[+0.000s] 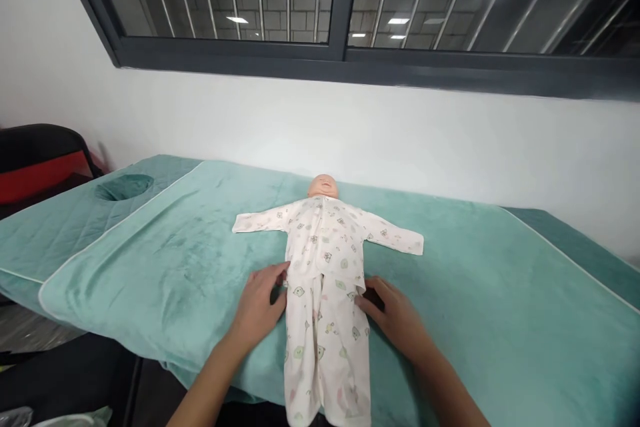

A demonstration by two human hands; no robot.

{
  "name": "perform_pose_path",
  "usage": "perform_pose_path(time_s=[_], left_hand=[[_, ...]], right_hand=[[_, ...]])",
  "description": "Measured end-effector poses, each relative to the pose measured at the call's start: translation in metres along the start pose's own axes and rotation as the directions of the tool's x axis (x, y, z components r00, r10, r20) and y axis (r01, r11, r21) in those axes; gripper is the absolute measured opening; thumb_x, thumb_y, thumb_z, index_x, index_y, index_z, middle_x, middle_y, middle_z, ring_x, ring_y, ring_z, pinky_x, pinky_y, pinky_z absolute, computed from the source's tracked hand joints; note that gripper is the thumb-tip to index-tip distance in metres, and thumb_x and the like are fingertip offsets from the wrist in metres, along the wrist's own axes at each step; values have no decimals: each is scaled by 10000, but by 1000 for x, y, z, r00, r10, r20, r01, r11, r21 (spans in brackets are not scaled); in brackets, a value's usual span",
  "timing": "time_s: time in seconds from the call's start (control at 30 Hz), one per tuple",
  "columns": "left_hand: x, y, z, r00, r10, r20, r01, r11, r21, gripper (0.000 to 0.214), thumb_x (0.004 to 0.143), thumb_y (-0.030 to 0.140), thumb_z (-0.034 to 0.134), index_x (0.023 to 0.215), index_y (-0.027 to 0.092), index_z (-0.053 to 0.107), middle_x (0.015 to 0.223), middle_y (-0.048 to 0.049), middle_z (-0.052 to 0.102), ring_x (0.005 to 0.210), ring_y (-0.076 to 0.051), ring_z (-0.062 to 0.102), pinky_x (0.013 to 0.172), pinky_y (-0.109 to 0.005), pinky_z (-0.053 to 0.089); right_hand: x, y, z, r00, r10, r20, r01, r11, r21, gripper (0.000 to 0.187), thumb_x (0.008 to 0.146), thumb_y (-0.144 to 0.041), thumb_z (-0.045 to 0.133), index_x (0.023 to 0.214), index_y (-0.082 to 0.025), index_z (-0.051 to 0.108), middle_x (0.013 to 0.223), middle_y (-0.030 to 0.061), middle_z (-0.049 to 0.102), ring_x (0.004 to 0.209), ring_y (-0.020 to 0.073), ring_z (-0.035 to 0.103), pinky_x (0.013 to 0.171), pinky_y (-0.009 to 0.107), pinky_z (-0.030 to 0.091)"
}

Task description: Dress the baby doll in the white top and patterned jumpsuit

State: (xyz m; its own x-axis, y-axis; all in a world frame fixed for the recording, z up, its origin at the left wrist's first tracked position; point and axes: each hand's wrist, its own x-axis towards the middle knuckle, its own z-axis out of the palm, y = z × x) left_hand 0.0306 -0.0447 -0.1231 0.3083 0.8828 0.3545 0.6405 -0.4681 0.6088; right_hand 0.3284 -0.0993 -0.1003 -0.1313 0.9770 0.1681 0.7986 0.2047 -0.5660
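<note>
A baby doll lies face up on the bed, its bald head [323,185] toward the wall. It wears a white long-sleeved baby shirt [325,233] with small printed figures, sleeves spread to both sides. Matching white baby pants [327,340] stretch toward me, their waist under the shirt's hem. My left hand [263,300] is at the left edge of the waist, thumb and fingers closed on the pants' side. Opposite it, my right hand [393,313] grips the right side of the pants just below the hem, thumb on top. The doll's hands and feet are hidden.
A green plush sheet [150,267] covers the bed, with a round face hole [125,187] at the left end. Behind stands a white wall under a dark-framed barred window [340,60]. A black and red chair [43,160] is at far left.
</note>
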Motion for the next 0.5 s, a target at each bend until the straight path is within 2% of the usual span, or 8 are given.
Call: perform_pose_path(time_s=[0.13,0.23,0.37,0.5], left_hand=[[-2,10,1,1000,-27,13,28,998,-56,429,831,187,541,1258,227,531,986,-28,650,889,-197,596,871,-373,440],[2,11,2,998,-59,-16,59,998,-9,273,855,196,503,1116,215,581,912,-25,651,842,-201,594,843,-374,433],[1,9,6,995,-74,-72,78,995,56,151,871,192,444,922,209,586,833,-21,642,787,-205,576,786,-363,427],[-5,4,7,983,-124,-134,128,992,18,124,825,171,452,864,205,565,800,-15,630,762,-202,558,726,-333,425]], right_hand=[[0,5,7,996,-32,-85,27,998,-63,232,982,-373,416,843,-219,521,824,19,586,723,181,558,647,292,387],[-2,5,7,994,-22,-110,11,995,-97,201,960,-332,445,801,-220,498,797,8,573,707,176,553,639,283,378],[-10,0,9,989,51,-136,-73,985,-156,199,938,-312,465,761,-220,477,781,1,569,709,175,552,629,277,358],[-21,-3,14,972,130,-196,-170,964,-207,201,930,-310,461,752,-219,479,768,3,573,695,174,542,609,278,333]])
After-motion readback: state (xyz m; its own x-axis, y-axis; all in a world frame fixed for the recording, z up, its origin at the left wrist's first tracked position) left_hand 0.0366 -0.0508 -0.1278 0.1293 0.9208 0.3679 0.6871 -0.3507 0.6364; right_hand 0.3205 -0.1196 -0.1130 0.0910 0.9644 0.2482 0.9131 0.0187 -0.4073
